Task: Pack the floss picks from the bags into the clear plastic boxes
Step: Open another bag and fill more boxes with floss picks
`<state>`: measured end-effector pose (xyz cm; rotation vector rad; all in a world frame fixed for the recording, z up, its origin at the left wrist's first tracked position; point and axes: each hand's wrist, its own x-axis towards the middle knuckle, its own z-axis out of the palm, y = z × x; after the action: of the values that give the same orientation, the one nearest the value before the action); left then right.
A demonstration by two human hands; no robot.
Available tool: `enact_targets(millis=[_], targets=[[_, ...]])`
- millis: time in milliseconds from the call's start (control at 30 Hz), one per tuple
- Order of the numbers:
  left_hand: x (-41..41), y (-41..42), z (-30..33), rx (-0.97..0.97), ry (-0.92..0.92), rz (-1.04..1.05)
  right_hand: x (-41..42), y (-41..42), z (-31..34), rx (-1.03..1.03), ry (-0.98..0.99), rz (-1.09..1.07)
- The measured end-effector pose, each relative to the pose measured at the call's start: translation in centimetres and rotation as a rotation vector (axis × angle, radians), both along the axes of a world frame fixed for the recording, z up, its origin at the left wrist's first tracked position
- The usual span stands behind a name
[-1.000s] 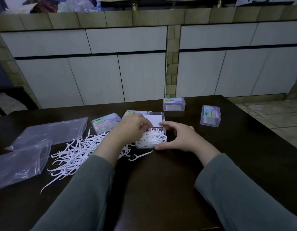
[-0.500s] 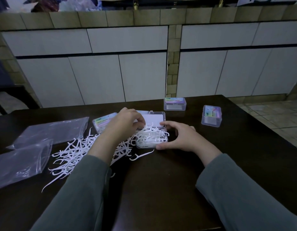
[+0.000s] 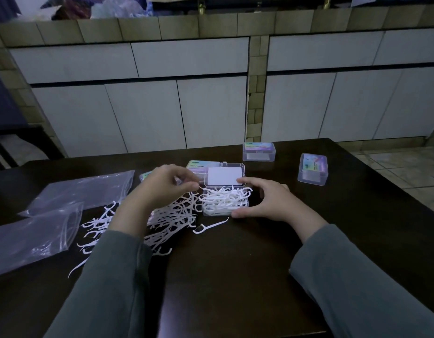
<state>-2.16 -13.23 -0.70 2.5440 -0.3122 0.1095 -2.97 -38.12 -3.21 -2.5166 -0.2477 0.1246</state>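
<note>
- The right hand (image 3: 267,202) cups the near right corner of the small open clear plastic box (image 3: 224,203), with its thumb along the front edge and its curled fingers round the far side, steadying it on the table.
- The left hand (image 3: 166,185) hovers just left of the box with its fingertips drawn together over the heap; whether it pinches a pick cannot be told.
- The open box is heaped with white plastic floss picks, several sticking above its rim, and its hinged clear lid (image 3: 224,176) with a white card lies flat behind it.
- A loose pile of white floss picks (image 3: 167,215) spreads on the table to the left of the box, partly under the left forearm, and one stray floss pick (image 3: 211,226) lies just in front of the box.
- Two crumpled clear plastic bags (image 3: 52,215) lie flat at the far left, apparently emptied.
- Two closed clear boxes with colourful labels (image 3: 286,162) stand well apart to the right, and further labelled boxes (image 3: 198,165) sit behind the left hand.
- By these signs the task looks midway: this box is nearly full and wants closing, while much of the pile is still unpacked.
- The surface is a dark brown wooden table (image 3: 235,276); beyond it stand white cabinet doors (image 3: 142,113) under a tiled counter, with a tiled floor at right.
</note>
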Motion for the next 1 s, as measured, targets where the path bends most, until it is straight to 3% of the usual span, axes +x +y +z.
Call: enact_targets(millis=[200,467,1000], targets=[[-0.2,-0.2,-0.3,0.031,0.173,0.032,-0.4,0.3,0.1,-0.077,-0.017,0.035],[-0.1,-1.1,-0.7,-0.005,0.102,-0.013,-0.5,0.6,-0.2,-0.117,-0.047,0.062],[0.7,-1.6,-2.2,-0.075,-0.036,0.100,-0.2,0.5,-0.5,-0.123,-0.045,0.058]])
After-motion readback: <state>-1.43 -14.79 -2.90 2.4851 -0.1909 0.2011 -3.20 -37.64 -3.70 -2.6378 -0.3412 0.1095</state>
